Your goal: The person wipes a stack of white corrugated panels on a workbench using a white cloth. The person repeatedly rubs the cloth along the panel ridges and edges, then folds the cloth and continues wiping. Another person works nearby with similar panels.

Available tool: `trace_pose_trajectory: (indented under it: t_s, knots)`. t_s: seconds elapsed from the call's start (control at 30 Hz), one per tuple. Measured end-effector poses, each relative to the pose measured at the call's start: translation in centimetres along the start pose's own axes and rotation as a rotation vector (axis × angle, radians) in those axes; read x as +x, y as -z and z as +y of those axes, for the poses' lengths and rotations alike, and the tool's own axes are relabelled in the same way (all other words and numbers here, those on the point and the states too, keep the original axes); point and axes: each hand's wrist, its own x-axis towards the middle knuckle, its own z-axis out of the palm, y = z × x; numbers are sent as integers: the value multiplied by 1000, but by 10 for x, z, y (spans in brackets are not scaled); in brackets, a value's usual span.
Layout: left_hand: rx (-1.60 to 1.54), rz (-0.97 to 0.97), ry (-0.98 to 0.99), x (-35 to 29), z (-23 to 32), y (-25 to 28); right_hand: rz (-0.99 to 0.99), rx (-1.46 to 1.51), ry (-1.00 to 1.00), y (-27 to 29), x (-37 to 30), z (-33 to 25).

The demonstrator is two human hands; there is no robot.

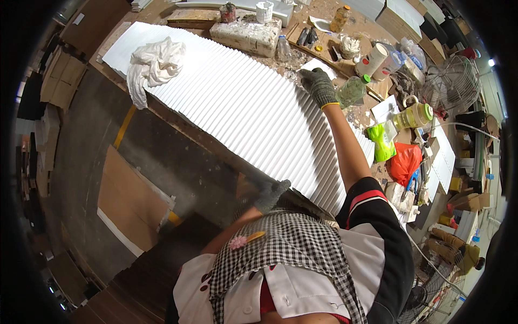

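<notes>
Long white ridged strips [232, 102] lie side by side across the workbench, forming one broad slanting sheet. My right hand [318, 86], in a grey knitted glove with a yellow cuff edge, is at the far edge of the strips with its fingers curled in. At the near edge, my left hand [272, 196], also in a grey glove, is closed against the strip ends; part of its fingers is hidden. A crumpled white cloth [156, 63] rests on the left end of the strips. Beside my right wrist lies a clear bottle with a green cap [353, 90].
Behind the strips are a stained white block [245, 36] and small paint-spattered pots [264, 12]. To the right lie a yellowish bottle [413, 116], a green packet [381, 142] and a red plastic bag [406, 162]. A wire fan [452, 81] stands beyond. Brown board [132, 200] lies on the floor.
</notes>
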Motion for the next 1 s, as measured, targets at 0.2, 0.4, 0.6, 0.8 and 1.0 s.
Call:
trace_pose_trajectory:
  t_s: [0.2, 0.4, 0.6, 0.8, 1.0]
  knots:
    - [-5, -30, -104, -12, 27, -5, 22, 86, 43, 11, -98, -143]
    - [9, 5, -83, -9, 11, -3, -528, 332, 174, 38, -168, -286]
    - [3, 2, -108, -7, 4, 0, -288, 83, -59, 30, -152, -269]
    - [-3, -8, -122, -6, 3, 2, -258, 293, 472, 29, -174, -297]
    - [-10, -18, -125, -7, 2, 0, -328, -23, 147, 28, -173, -297]
